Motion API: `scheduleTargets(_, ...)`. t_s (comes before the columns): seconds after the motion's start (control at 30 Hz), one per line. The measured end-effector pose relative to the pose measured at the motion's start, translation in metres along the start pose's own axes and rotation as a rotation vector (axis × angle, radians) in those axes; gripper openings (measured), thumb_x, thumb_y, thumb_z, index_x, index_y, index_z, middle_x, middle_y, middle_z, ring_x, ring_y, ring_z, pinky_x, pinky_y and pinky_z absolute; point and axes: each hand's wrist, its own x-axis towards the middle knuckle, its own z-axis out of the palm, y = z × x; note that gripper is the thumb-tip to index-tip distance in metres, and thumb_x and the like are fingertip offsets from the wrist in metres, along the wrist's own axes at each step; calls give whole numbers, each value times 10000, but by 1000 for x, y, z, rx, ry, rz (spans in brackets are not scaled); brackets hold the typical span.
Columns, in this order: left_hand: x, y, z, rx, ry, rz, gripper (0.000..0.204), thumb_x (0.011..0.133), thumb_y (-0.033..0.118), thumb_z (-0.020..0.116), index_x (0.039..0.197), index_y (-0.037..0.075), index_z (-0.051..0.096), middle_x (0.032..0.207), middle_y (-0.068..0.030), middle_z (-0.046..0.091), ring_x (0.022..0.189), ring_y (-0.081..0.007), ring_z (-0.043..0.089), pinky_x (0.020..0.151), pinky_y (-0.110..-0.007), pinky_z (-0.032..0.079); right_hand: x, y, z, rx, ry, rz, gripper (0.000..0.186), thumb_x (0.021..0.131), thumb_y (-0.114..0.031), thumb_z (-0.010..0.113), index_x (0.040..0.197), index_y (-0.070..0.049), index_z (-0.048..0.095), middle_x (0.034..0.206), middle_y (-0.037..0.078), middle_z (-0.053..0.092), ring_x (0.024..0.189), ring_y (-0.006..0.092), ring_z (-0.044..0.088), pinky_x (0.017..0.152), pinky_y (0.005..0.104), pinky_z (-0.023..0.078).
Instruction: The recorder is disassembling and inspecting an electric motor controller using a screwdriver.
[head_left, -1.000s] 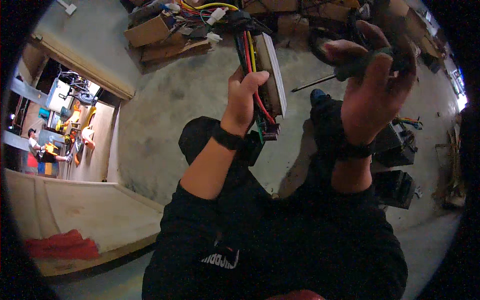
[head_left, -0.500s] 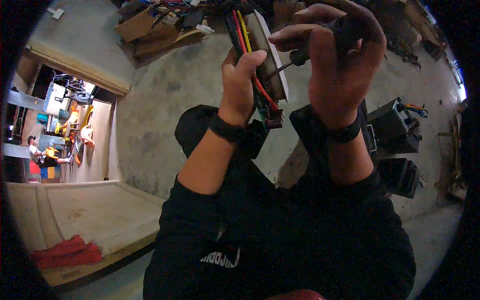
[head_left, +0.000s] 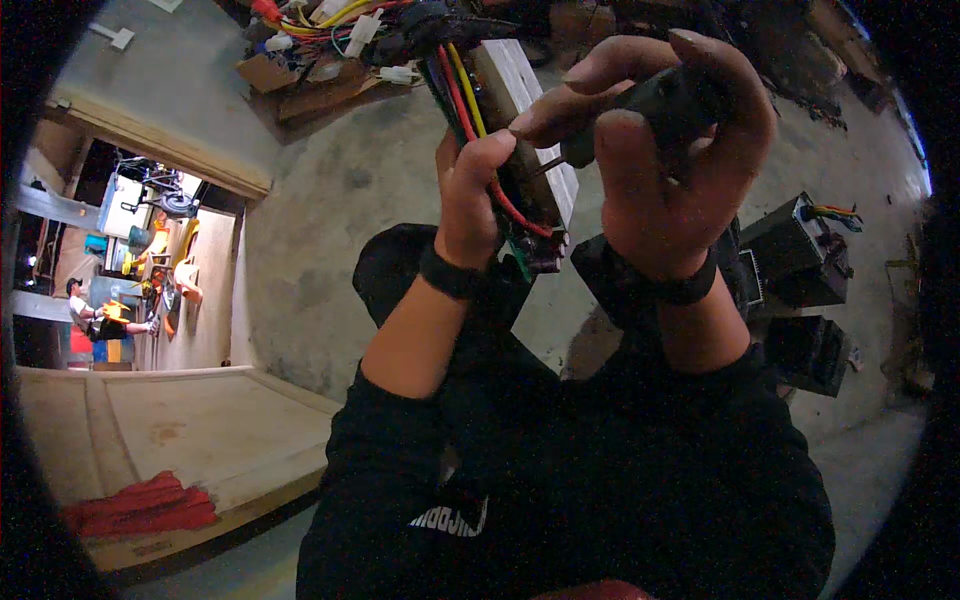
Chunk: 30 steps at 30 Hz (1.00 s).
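Note:
My left hand (head_left: 468, 208) is closed around a long, narrow electronic unit with a pale metal side plate (head_left: 530, 100), its thumb pressed over the wires. Red, yellow and dark wires (head_left: 462, 105) run along the unit's near side and past its upper end. In my right hand (head_left: 665, 195) is a screwdriver (head_left: 672, 108) with a dark handle. Its thin shaft points down-left at the unit, near my left thumb. Whether the tip sits in a screw is too dark to make out.
Cardboard with tangled cables and white connectors (head_left: 345, 40) lies at the far side. To the right stand a finned metal box with wires (head_left: 780, 240) and a black box (head_left: 808, 352). A red cloth (head_left: 145, 505) rests on a wooden panel (head_left: 220, 420); a person (head_left: 85, 310) is beyond the doorway.
The unit has shifted slightly down and left in view. My right hand has turned a little on the screwdriver, its index finger now lower and nearer the shaft.

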Motion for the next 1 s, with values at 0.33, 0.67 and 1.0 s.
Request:
scheduleTargets(0.33,0,-2,-5,48,-41,-14,664,772,335,590,1309,-37,470,1269,-183,544,1160,-285,566,1008,-410,457,-1,-1,-3,-57,17,19,560,963,-216,623,1389,-65,294,1036,203,607,711,287,698,624,364,586)
scheduleTargets(0.67,4,-10,-11,33,99,-29,421,853,260,555,1167,-19,530,920,-105,637,779,-187,669,705,-331,584,-3,0,14,-3,255,156,486,932,-99,623,1328,-64,343,958,149,579,747,226,684,602,293,562)
scheduleTargets(1.0,6,-9,-9,-37,122,-36,412,880,282,518,1146,-31,534,908,-133,647,763,-213,675,667,-337,594,-5,12,-3,-46,20,80,479,966,-92,567,1366,-43,310,1022,192,607,760,281,696,646,369,586)
